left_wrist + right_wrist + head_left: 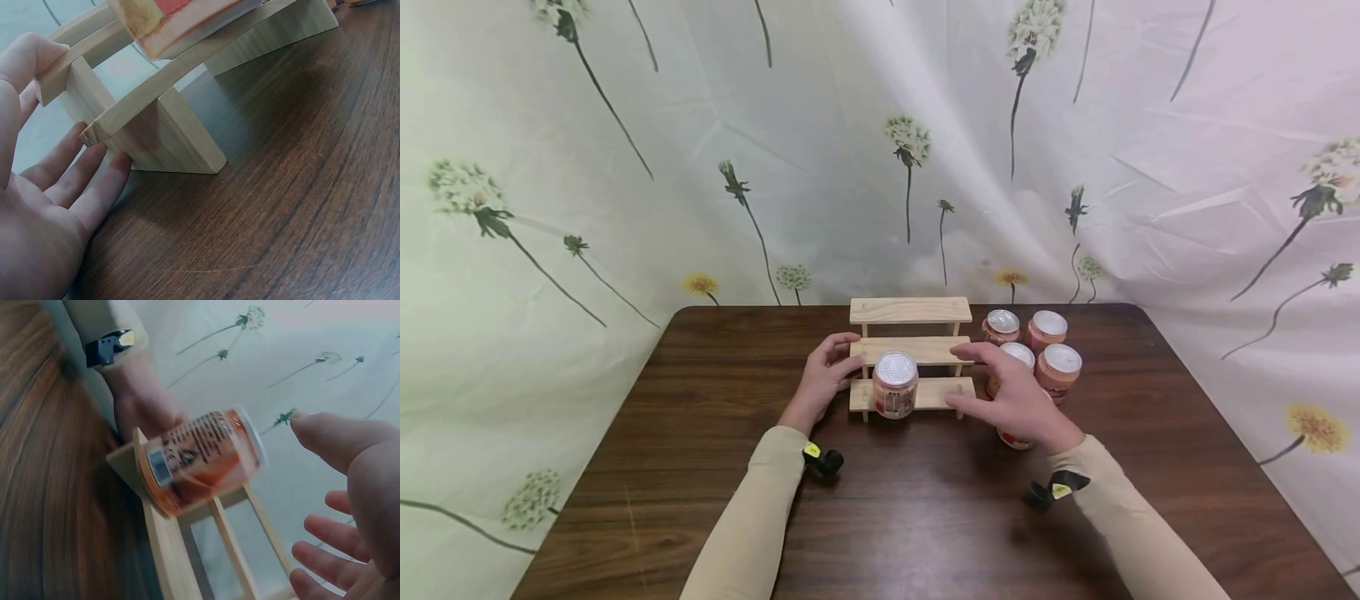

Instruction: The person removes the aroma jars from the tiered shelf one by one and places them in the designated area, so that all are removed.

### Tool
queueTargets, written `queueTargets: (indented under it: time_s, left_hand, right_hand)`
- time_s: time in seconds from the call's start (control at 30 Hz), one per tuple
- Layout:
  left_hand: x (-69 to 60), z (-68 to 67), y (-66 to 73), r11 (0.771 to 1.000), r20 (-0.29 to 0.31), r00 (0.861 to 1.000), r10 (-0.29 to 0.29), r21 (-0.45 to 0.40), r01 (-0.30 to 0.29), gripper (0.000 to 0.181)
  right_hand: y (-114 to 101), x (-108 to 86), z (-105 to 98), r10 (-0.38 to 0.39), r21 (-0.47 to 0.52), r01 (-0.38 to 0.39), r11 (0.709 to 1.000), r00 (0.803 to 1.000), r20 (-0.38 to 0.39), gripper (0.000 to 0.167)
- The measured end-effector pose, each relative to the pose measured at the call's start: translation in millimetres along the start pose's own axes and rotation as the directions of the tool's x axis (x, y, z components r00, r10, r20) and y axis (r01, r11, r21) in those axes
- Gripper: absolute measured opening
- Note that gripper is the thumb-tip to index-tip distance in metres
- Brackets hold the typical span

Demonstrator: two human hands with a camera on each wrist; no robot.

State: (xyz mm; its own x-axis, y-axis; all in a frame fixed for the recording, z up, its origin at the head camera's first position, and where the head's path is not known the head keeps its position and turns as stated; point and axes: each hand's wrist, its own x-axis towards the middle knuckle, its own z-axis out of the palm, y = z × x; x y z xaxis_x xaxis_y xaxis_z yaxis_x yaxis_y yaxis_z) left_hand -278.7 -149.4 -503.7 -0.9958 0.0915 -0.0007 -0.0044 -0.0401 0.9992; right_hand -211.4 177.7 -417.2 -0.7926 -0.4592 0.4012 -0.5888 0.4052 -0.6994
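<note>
A three-tier wooden stand (908,311) rises in steps on the table. One short can (896,392) with an orange picture label and a pale lid stands upright on its lowest step, left of the middle. My left hand (826,375) rests against the stand's left end; in the left wrist view its extended fingertips (119,169) touch the ends of the steps. My right hand (1011,396) hovers at the stand's right side, thumb and fingers spread, holding nothing. In the right wrist view the can (200,462) sits apart from that hand.
Several similar cans (1062,367) are grouped right of the stand, some partly hidden behind my right hand. The dark wood-grain table (880,517) meets a hanging cloth (820,150) printed with dandelions at its back edge.
</note>
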Motion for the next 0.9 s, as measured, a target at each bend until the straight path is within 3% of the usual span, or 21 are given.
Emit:
queueTargets:
  time_s: [0.47, 0.9]
  left_hand:
    - [-0.6, -0.1, 1.1, 1.0, 0.004, 1.0, 0.013, -0.001, -0.013, 0.044]
    - [-1.1, 0.4, 1.0, 1.0, -0.001, 1.0, 0.004, 0.008, -0.004, 0.043]
  right_hand:
    - [3.0, 20.4, 45.6, 0.025, 0.039, -0.026, 0.999, 0.999, 0.03, 0.076]
    - [6.5, 34.9, 75.6, 0.025, 0.144, -0.03, 0.989, 0.999, 0.034, 0.07]
